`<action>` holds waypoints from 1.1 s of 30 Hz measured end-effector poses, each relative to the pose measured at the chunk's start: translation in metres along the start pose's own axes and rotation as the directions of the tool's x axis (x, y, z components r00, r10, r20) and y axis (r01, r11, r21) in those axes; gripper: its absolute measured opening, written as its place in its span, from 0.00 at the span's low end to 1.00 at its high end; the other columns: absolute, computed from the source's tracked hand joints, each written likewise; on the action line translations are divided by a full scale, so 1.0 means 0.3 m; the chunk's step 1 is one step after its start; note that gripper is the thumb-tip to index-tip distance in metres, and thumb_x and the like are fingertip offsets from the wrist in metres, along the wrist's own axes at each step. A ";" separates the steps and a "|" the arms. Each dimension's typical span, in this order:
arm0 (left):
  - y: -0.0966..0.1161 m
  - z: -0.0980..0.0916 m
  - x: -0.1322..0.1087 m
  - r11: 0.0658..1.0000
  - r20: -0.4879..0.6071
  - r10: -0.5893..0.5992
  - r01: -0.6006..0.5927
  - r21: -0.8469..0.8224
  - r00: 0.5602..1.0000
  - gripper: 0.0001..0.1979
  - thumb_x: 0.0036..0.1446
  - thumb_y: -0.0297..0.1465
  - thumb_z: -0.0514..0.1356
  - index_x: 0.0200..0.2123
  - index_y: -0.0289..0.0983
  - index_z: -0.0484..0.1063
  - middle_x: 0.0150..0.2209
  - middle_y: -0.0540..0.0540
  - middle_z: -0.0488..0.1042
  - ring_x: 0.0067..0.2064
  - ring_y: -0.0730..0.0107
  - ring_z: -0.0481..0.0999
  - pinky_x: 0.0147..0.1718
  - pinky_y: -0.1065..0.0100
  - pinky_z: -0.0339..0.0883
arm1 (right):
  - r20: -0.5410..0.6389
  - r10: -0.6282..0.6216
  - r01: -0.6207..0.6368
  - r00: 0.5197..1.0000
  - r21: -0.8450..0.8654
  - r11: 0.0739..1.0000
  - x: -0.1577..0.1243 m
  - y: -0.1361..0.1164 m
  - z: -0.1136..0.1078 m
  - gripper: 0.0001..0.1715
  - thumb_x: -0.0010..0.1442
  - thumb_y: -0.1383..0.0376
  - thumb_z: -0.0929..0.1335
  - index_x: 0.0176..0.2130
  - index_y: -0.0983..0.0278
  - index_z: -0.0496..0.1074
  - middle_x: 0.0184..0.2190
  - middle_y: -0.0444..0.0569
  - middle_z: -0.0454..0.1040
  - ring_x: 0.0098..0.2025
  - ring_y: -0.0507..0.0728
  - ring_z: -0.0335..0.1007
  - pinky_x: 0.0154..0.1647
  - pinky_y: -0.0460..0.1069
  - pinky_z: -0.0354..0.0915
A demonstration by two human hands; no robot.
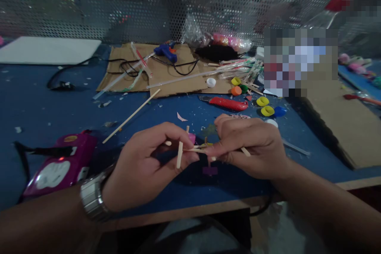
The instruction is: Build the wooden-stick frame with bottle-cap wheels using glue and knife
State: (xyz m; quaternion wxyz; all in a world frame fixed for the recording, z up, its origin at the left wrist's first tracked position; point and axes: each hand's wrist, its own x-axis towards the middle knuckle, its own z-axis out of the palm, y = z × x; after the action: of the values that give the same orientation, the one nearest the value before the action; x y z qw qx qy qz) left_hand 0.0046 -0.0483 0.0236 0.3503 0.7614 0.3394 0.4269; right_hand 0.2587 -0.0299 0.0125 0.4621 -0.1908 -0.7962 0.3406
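Both hands are close together over the blue table, pinching a small frame of thin wooden sticks (179, 155). My left hand (154, 162), with a metal watch at its wrist, closes its thumb and fingers on the left part. My right hand (250, 143) grips the right part, and one stick end pokes out below its fingers. Between the hands, joined sticks cross. Pink and yellow bits show behind them, and a small purple piece (210, 171) appears just below; whether these belong to the frame I cannot tell. Fingers hide much of the sticks.
A red utility knife (228, 103) lies beyond the hands, near bottle caps (262, 101). Behind are cardboard (178, 79), a blue glue gun (166, 51) and a bundle of straws (238, 67). A loose stick (131, 116) and a purple corded device (62, 162) are at left.
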 end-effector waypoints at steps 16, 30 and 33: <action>-0.002 -0.007 0.006 0.994 -0.003 0.064 -0.064 0.083 0.998 0.07 0.64 0.28 0.73 0.41 0.43 0.79 0.37 0.51 0.84 0.37 0.70 0.85 0.34 0.73 0.77 | -0.143 -0.004 -0.004 0.990 -0.052 0.999 0.007 -0.014 0.009 0.09 0.61 0.69 0.82 0.36 0.61 0.82 0.26 0.42 0.79 0.27 0.51 0.69 0.34 0.52 0.66; -0.002 -0.004 -0.001 0.996 0.006 0.048 -0.048 0.073 0.999 0.07 0.64 0.31 0.74 0.41 0.44 0.78 0.37 0.52 0.84 0.36 0.71 0.84 0.32 0.71 0.74 | -0.054 -0.057 0.055 0.997 -0.039 0.998 0.011 -0.020 -0.004 0.03 0.67 0.70 0.79 0.42 0.62 0.86 0.28 0.45 0.82 0.28 0.51 0.72 0.36 0.53 0.66; 0.003 -0.002 -0.005 0.997 0.012 0.041 -0.042 0.067 0.999 0.08 0.64 0.30 0.74 0.41 0.44 0.78 0.37 0.52 0.84 0.37 0.70 0.84 0.33 0.71 0.75 | -0.072 -0.073 0.067 0.995 -0.074 0.995 0.011 -0.021 -0.004 0.04 0.66 0.69 0.79 0.42 0.61 0.85 0.28 0.45 0.82 0.28 0.52 0.73 0.35 0.53 0.66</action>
State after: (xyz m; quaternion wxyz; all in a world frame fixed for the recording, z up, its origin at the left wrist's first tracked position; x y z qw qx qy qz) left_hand 0.0037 -0.0497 0.0239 0.3174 0.7820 0.3358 0.4184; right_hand 0.2580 -0.0318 0.0196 0.4961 -0.1916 -0.7963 0.2883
